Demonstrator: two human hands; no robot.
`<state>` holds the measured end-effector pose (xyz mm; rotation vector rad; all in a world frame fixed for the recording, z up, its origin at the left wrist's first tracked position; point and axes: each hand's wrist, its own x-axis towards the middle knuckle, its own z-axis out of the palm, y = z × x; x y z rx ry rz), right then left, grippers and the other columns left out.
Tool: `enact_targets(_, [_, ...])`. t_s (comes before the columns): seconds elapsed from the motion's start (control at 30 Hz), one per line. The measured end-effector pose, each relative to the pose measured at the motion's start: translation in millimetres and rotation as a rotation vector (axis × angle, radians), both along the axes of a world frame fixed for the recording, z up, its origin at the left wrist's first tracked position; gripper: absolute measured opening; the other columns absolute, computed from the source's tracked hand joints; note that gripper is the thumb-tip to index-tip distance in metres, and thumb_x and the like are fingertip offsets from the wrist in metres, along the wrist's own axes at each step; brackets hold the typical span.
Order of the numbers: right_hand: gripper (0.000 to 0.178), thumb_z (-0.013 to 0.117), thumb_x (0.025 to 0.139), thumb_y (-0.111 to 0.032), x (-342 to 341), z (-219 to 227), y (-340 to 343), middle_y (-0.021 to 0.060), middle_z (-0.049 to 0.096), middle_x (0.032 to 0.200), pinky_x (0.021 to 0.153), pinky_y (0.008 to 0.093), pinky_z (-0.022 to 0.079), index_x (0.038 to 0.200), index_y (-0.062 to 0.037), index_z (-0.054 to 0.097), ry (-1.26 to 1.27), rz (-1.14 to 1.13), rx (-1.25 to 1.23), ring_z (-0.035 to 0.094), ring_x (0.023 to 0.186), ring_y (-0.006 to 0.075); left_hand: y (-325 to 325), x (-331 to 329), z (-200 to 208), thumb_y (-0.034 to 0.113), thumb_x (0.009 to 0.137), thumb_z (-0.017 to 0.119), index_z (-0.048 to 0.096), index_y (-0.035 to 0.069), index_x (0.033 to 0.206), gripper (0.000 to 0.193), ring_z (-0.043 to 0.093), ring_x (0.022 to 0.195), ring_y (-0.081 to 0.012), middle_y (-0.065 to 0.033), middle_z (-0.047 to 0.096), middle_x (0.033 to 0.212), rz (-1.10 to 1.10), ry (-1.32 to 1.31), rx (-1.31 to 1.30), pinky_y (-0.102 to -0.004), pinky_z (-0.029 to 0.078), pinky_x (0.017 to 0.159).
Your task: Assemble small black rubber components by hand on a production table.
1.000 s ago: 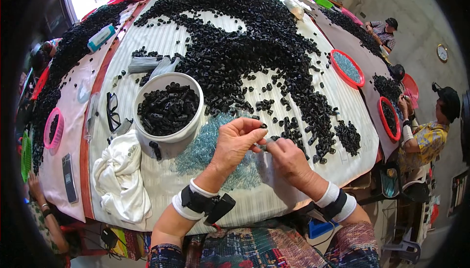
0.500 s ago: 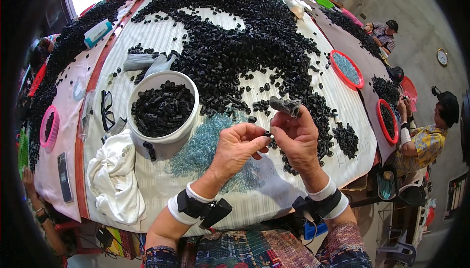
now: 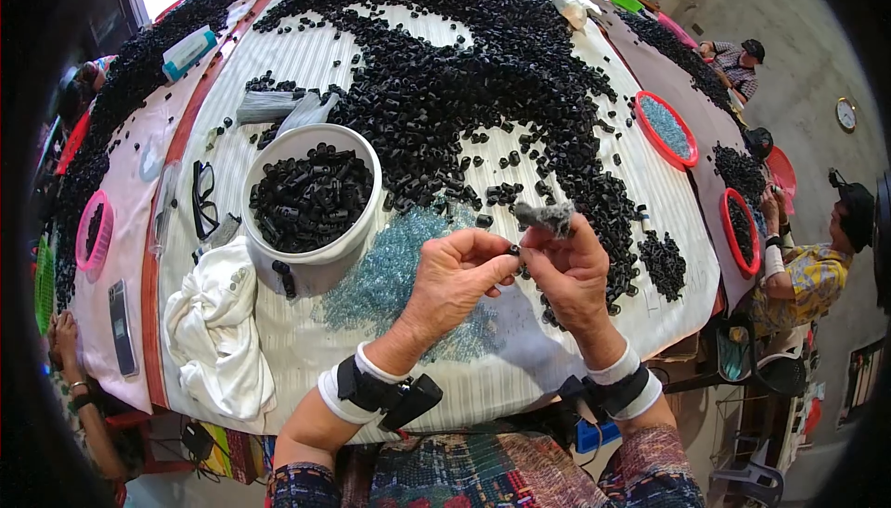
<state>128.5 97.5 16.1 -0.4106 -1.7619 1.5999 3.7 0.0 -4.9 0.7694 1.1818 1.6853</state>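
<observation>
My left hand [image 3: 453, 283] pinches a small black plastic piece [image 3: 513, 250] between thumb and forefinger. The fingertips of my right hand [image 3: 573, 271] close on it from the other side, hiding much of it. A worn grey wrap [image 3: 546, 218] covers my right forefinger. Below my hands spreads a heap of small clear bluish pieces [image 3: 394, 271]. To the left, a white bucket [image 3: 371, 211] holds many black cylindrical parts [image 3: 311, 200]. A large pile of black pieces [image 3: 483, 72] lies beyond, reaching down past my right hand.
Left on the table lie a white cloth [image 3: 213, 332], eyeglasses [image 3: 202, 202], a phone [image 3: 122, 327] and bundled grey strips [image 3: 269, 106]. A small black pile [image 3: 662, 262] and red baskets [image 3: 691, 155] are on the right. Other people [image 3: 807, 248] sit around the table.
The view has shifted slightly. Both hands remain fingertip to fingertip at the small black piece, with only a small change in finger position.
</observation>
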Motion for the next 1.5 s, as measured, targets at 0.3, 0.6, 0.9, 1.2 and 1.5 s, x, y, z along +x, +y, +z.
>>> enact_targets(0.3, [0.023,0.058,0.077,0.007,8.7,-7.8,1.9,0.0100,0.060,0.083,0.061,0.0276,0.047,0.098,-0.0028,0.058,-0.090,-0.121,0.369,0.059,0.075,0.0156,-0.2,0.2,2.5,0.006,0.082,0.067,0.062,-0.003,0.095,0.016,0.064,0.070,-0.0119,-0.0079,0.066,0.080,-0.020,0.024,-0.013,-0.0225,0.053,0.055])
enact_targets(0.6, [0.023,0.057,0.076,0.006,9.0,16.9,18.1,0.0101,0.060,0.083,0.060,0.0299,0.046,0.098,-0.0022,0.058,-0.257,-0.260,0.665,0.059,0.069,0.0210,2.5,-3.6,3.7,0.005,0.081,0.067,0.061,-0.002,0.094,0.016,0.065,0.070,-0.0133,-0.0078,0.066,0.081,0.084,-0.053,-0.013,-0.0219,0.054,0.055])
enact_targets(0.9, [0.016,0.061,0.073,0.001,12.4,-13.3,23.9,0.0133,0.056,0.074,0.066,0.0401,0.044,0.086,-0.0009,0.052,-0.496,-0.222,0.876,0.054,0.075,0.0319,2.5,-8.5,1.2,0.009,0.083,0.066,0.059,0.000,0.098,0.019,0.065,0.071,-0.0131,-0.0100,0.067,0.086,0.199,-0.183,0.039,-0.0216,0.053,0.055])
enact_targets(1.2, [0.014,0.061,0.072,-0.009,2.4,-26.6,17.0,0.0054,0.059,0.075,0.067,0.0371,0.042,0.086,-0.0086,0.057,-0.745,-0.203,1.187,0.055,0.078,0.0241,2.8,-9.2,-1.5,0.009,0.082,0.067,0.059,0.000,0.098,0.020,0.065,0.070,-0.0132,-0.0107,0.067,0.087,0.180,-0.187,0.036,-0.0210,0.053,0.053])
enact_targets(1.5, [0.023,0.062,0.074,0.001,4.6,-11.8,11.4,0.0059,0.058,0.081,0.062,0.0304,0.048,0.095,-0.0033,0.055,-0.473,-0.180,0.671,0.059,0.074,0.0156,3.5,-7.8,-2.1,0.008,0.081,0.068,0.061,-0.001,0.096,0.019,0.064,0.067,-0.0113,-0.0073,0.065,0.080,0.136,-0.169,0.003,-0.0197,0.052,0.051])
